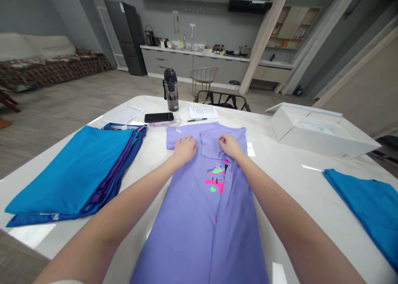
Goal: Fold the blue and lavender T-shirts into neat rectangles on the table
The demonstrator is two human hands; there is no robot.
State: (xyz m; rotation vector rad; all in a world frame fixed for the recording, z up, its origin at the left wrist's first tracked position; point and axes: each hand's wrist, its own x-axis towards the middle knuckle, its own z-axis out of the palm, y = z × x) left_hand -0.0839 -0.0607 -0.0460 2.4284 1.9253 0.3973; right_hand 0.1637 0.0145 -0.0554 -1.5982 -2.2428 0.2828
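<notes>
A lavender T-shirt with a pink, green and black print lies lengthwise before me, its right side folded in over the middle. The turned-in sleeve rests near the top of it. My left hand lies on the cloth left of that sleeve, fingers spread and pressing down. On the other side, my right hand has its thumb and fingers pinched together at the sleeve's edge, on the shirt's fabric. The part of the print under the fold is hidden.
Folded blue and purple garments are stacked at left; another blue garment lies at right. A white box stands at the back right. Beyond the shirt are a water bottle, a phone, a pen and printed paper.
</notes>
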